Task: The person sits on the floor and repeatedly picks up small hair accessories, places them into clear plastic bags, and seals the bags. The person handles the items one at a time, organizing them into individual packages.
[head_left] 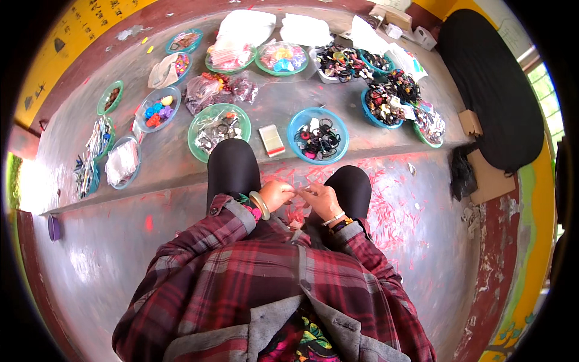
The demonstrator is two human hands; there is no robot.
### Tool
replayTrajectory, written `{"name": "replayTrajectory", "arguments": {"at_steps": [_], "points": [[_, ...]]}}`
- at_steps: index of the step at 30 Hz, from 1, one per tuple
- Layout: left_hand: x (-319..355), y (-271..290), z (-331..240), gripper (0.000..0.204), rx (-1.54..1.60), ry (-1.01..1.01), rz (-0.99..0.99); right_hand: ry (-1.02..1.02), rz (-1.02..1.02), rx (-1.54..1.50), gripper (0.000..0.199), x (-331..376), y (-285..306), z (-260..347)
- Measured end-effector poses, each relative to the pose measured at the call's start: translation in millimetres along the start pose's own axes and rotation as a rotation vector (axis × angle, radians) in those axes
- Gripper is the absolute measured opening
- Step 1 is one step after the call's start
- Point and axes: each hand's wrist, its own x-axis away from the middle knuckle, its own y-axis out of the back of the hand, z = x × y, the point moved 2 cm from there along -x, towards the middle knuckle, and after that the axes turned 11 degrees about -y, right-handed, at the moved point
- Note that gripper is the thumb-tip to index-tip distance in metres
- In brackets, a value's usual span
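Above my lap, between my black-clad knees, my left hand (278, 195) and my right hand (323, 200) meet at the fingertips. Both are closed in a pinch. Whatever sits between the fingers is too small to make out. Just beyond my knees stands a blue basin (294, 149) of black loops like hair ties, with a few pink ones. A green basin (194, 143) to its left holds a heap of silvery and dark small pieces. Between these two basins lies a small flat white box (271, 139) with a red edge.
Farther back on the raised grey ledge (265, 93) are several basins of hair accessories, clear bags (208, 93) and white packages (247, 26). Red scraps (392, 208) litter the floor by my right knee. A long black-covered object (491, 90) leans at the right, near a black bag (462, 173).
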Motion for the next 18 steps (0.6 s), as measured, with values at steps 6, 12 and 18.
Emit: {"name": "replayTrajectory", "arguments": {"at_steps": [6, 12, 18], "points": [[3.3, 4.4, -14.0, 0.021, -0.083, -0.026, 0.043, -0.073, 0.044, -0.073, 0.018, 3.1, -0.8, 2.1], [2.0, -0.4, 7.8, 0.024, -0.058, -0.101, 0.068, -0.181, 0.088, -0.139, 0.017, 1.4, 1.7, 0.1], [1.9, 0.7, 5.3, 0.024, 0.043, 0.018, 0.094, -0.203, 0.191, -0.137, 0.017, 8.2, 2.8, 10.1]]}}
